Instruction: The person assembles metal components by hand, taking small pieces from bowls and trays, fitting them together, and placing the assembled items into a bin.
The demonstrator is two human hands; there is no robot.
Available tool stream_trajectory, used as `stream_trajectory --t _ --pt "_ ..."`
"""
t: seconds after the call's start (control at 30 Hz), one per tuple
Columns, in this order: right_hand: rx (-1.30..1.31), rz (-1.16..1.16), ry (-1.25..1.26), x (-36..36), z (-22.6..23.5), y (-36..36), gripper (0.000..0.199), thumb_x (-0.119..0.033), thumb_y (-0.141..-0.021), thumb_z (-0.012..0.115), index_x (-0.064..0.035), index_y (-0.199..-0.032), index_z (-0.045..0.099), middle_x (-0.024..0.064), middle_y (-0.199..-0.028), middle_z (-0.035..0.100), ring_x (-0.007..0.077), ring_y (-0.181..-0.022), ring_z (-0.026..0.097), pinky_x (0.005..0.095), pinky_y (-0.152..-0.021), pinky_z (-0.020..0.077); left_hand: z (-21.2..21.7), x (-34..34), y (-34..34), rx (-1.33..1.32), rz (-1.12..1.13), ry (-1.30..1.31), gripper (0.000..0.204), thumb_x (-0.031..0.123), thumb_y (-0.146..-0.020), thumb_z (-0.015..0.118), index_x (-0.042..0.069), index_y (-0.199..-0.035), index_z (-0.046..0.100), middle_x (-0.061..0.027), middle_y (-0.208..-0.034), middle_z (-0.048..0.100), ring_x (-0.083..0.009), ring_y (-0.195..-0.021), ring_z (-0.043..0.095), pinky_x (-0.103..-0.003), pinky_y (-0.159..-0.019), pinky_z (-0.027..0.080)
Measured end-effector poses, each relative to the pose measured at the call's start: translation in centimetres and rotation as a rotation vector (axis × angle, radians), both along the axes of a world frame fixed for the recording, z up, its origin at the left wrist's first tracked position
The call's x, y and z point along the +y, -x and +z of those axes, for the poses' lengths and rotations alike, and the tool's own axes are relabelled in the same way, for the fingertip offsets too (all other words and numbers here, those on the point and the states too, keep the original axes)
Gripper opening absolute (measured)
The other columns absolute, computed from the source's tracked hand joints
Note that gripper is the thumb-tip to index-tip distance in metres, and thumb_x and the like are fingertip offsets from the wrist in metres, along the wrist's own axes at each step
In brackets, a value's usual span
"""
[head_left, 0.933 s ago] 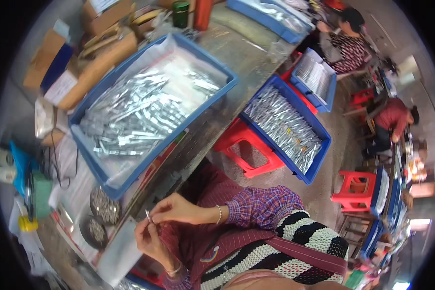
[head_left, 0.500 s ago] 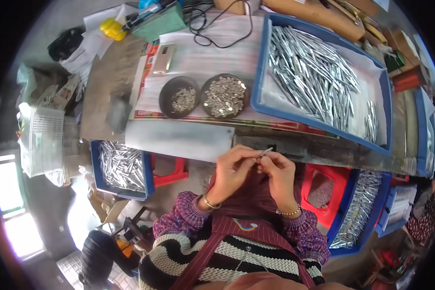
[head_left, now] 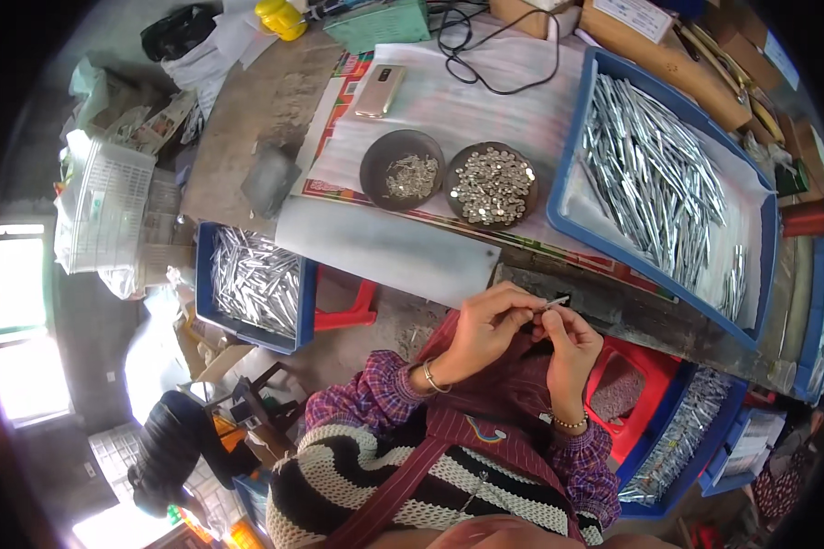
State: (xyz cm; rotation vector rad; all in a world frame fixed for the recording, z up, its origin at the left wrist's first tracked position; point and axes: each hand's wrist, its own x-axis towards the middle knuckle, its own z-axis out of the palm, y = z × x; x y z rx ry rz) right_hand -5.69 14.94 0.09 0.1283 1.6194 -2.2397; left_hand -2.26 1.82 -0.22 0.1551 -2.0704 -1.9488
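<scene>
A slim, silvery metal piece (head_left: pixel 556 302) sits between the fingertips of both hands, just off the desk's near edge and above the person's lap. The left hand (head_left: pixel 488 331) pinches it with thumb and forefinger; the right hand (head_left: pixel 572 352) closes its thumb and curled fingers on it from the other side. Its exact shape is too small to tell.

Just beyond the hands, a pale grey plate (head_left: pixel 384 252) lies along the edge of the desk (head_left: pixel 247 119). Behind it two dark round bowls stand side by side: the left bowl (head_left: pixel 375 163) holds small pin-like bits, the right bowl (head_left: pixel 451 181) small shiny discs. To their right, a paper-lined blue tray (head_left: pixel 574 128) carries long silvery strips. A gold smartphone (head_left: pixel 382 90) lies behind the bowls, near a black cable (head_left: pixel 499 90). Lower down, a blue bin (head_left: pixel 309 302) of silvery pieces stands beside a red stool (head_left: pixel 348 317).
</scene>
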Motion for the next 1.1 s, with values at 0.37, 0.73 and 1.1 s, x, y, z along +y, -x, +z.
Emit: stream_trajectory --t 0.37,0.73,1.1 --pt "0.152 0.012 -0.141 0.8 0.2 -0.3 0.012 -0.004 -0.085 0.056 0.0066 -0.085 0.062 0.0082 -0.073 0.061 0.0093 -0.059 0.052 0.0201 -0.056 0.0403 0.3 0.8 -0.6 0.025 -0.007 -0.092 0.018 -0.006 -0.078 0.056 0.000 -0.094 0.063 -0.0073 -0.082 0.059 -0.0148 -0.071 0.057 -0.026 -0.062 0.045" --pt "0.334 0.095 -0.282 1.0 0.1 0.3 0.014 -0.010 -0.086 0.058 0.0038 -0.086 0.061 0.0039 -0.075 0.059 0.0087 -0.061 0.051 0.0190 -0.057 0.0394 0.2 0.7 -0.2 0.059 0.001 -0.114 0.020 -0.007 -0.077 0.056 0.000 -0.093 0.064 -0.0066 -0.080 0.059 -0.0141 -0.070 0.056 -0.025 -0.061 0.043" --pt "0.188 0.027 -0.216 0.8 0.4 -1.0 0.006 0.004 -0.081 0.057 0.0080 -0.084 0.060 0.0063 -0.077 0.057 0.0095 -0.063 0.051 0.0202 -0.057 0.0416 0.2 0.5 -1.5 0.031 -0.031 -0.156 0.018 -0.006 -0.078 0.057 0.000 -0.094 0.064 -0.0056 -0.081 0.059 -0.0121 -0.070 0.056 -0.023 -0.061 0.044"
